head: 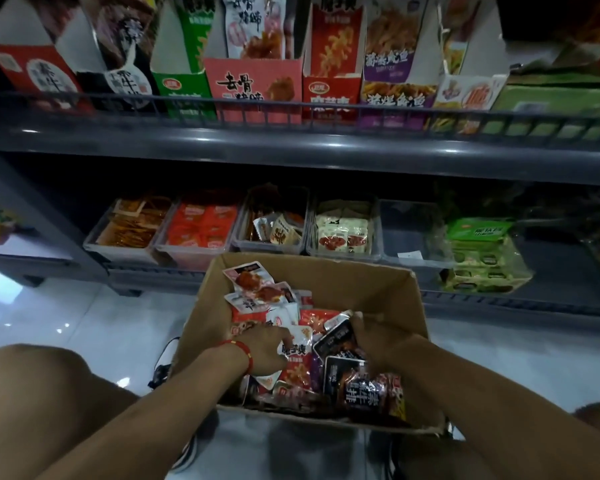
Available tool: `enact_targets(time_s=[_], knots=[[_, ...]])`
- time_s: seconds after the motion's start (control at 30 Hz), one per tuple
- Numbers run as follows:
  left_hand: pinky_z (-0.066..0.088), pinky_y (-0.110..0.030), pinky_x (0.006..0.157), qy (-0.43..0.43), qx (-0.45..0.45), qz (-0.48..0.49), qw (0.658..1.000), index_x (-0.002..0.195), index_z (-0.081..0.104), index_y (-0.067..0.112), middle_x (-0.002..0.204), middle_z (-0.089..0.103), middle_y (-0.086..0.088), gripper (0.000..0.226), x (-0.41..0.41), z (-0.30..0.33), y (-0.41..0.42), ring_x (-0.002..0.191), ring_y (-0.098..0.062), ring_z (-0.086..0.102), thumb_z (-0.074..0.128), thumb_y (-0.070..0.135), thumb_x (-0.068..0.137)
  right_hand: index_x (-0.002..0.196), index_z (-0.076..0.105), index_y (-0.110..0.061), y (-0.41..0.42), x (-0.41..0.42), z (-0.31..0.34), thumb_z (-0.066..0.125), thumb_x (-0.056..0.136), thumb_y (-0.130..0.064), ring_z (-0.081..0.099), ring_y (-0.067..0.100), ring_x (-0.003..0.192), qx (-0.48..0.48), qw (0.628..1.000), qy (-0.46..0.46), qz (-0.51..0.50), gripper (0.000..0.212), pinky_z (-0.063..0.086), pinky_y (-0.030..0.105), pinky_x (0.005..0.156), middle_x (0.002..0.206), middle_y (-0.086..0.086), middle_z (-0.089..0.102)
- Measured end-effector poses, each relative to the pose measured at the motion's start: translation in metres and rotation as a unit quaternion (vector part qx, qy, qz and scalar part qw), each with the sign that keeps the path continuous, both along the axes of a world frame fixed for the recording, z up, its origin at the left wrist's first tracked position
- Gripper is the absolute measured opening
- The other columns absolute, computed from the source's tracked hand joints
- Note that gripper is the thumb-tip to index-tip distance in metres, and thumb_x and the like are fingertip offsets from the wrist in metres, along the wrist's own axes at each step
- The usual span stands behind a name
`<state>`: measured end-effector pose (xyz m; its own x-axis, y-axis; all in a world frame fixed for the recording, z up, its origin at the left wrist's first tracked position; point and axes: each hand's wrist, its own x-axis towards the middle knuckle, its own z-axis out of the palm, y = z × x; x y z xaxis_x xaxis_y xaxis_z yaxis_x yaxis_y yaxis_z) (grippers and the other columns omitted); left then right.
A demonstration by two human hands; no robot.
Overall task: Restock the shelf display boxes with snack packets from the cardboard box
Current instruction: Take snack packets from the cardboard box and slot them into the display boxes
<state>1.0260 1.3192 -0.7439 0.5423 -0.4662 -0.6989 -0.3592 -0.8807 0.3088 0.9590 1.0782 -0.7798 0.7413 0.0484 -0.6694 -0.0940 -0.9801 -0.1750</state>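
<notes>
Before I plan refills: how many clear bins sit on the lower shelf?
5, side by side: orange strips, red packets, mixed packets, white packets, one nearly empty. More may be hidden.

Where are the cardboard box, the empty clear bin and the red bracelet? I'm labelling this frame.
cardboard box (368,282): head view, bare inner back wall.
empty clear bin (413,230): head view, front wall, lower shelf.
red bracelet (245,351): head view, the band on the left wrist.

Both hands, left hand (267,344) and right hand (378,341), dig among snack packets (257,292) inside cardboard box (371,285).
</notes>
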Motion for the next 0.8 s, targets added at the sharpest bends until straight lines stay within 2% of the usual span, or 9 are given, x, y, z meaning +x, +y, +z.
enact_targets(time_s=[0.13,0.27,0.4,0.47,0.53,0.6,0.63,0.73,0.8], knots=[[0.041,-0.026,0.086,-0.014,-0.019,0.012,1.000,0.139,0.053,0.024,0.138,0.058,-0.008,0.039,0.004,-0.004,0.002,0.120,-0.027,0.058,0.055,0.028,0.101,0.154,-0.025,-0.007,0.011,-0.012,-0.015,0.080,0.086,-0.018,0.017,0.038,0.153,0.006,0.999,-0.002,-0.042,0.126,0.026,0.041,0.122,0.166,0.023,-0.004],[0.044,-0.025,0.082,-0.012,-0.031,0.024,0.999,0.141,0.052,0.022,0.137,0.058,-0.009,0.039,0.004,0.000,0.000,0.115,-0.028,0.061,0.055,0.027,0.102,0.159,0.000,-0.009,0.017,-0.005,-0.009,0.086,0.078,-0.015,0.045,0.032,0.139,-0.002,0.997,-0.012,-0.081,0.118,0.040,0.037,0.113,0.155,0.020,0.036],[0.053,-0.031,0.093,-0.016,-0.071,0.040,0.997,0.138,0.053,0.026,0.140,0.057,-0.007,0.040,0.003,0.009,-0.003,0.115,-0.025,0.062,0.059,0.021,0.099,0.130,0.058,-0.018,0.012,0.011,0.022,0.081,0.082,-0.025,0.060,0.019,0.110,0.026,0.999,0.021,-0.010,0.054,0.051,0.030,0.094,0.127,0.004,0.064],[0.052,-0.031,0.096,-0.020,-0.124,0.069,0.990,0.145,0.045,0.028,0.144,0.054,-0.007,0.053,0.002,0.017,-0.006,0.121,-0.024,0.059,0.064,0.019,0.096,0.117,0.066,-0.022,0.007,0.021,0.052,0.078,0.087,-0.029,0.060,0.016,0.098,0.053,0.999,0.004,0.003,0.033,0.051,0.030,0.087,0.112,-0.002,0.067],[0.045,-0.030,0.106,0.001,-0.190,0.109,0.976,0.158,0.026,0.029,0.155,0.043,-0.007,0.083,0.000,0.028,-0.010,0.136,-0.026,0.048,0.075,0.025,0.090,0.108,0.068,-0.026,0.001,0.028,0.084,0.073,0.092,-0.032,0.062,0.016,0.100,0.108,0.994,-0.033,0.003,0.018,0.051,0.035,0.091,0.109,-0.005,0.068],[0.038,-0.034,0.116,0.049,-0.243,0.160,0.955,0.161,0.012,0.034,0.161,0.034,-0.003,0.109,-0.003,0.041,-0.015,0.144,-0.025,0.039,0.086,0.033,0.080,0.106,0.071,-0.028,-0.002,0.028,0.114,0.069,0.094,-0.039,0.064,0.010,0.101,0.175,0.983,-0.049,0.003,0.016,0.050,0.036,0.093,0.108,-0.010,0.071],[0.040,-0.036,0.114,0.074,-0.276,0.198,0.938,0.160,0.014,0.035,0.158,0.039,-0.003,0.111,-0.004,0.047,-0.017,0.141,-0.023,0.043,0.089,0.029,0.077,0.104,0.073,-0.029,-0.002,0.027,0.126,0.069,0.093,-0.042,0.065,0.006,0.099,0.212,0.976,-0.048,-0.007,0.017,0.051,0.034,0.091,0.104,-0.012,0.073],[0.056,-0.022,0.085,0.140,-0.374,0.318,0.859,0.148,0.042,0.027,0.123,0.067,-0.001,0.090,-0.001,0.060,-0.017,0.112,-0.011,0.063,0.087,0.003,0.074,0.095,0.075,-0.027,-0.004,0.024,0.144,0.071,0.084,-0.052,0.069,0.002,0.087,0.252,0.958,-0.118,-0.073,0.028,0.055,0.034,0.083,0.093,-0.010,0.075],[0.055,-0.032,0.093,0.155,-0.426,0.375,0.809,0.140,0.052,0.024,0.118,0.072,-0.005,0.081,0.005,0.066,-0.014,0.115,-0.018,0.065,0.086,-0.001,0.071,0.096,0.074,-0.024,-0.008,0.025,0.149,0.076,0.079,-0.052,0.071,0.006,0.089,0.299,0.924,-0.168,-0.167,0.033,0.056,0.033,0.084,0.094,-0.006,0.076]])
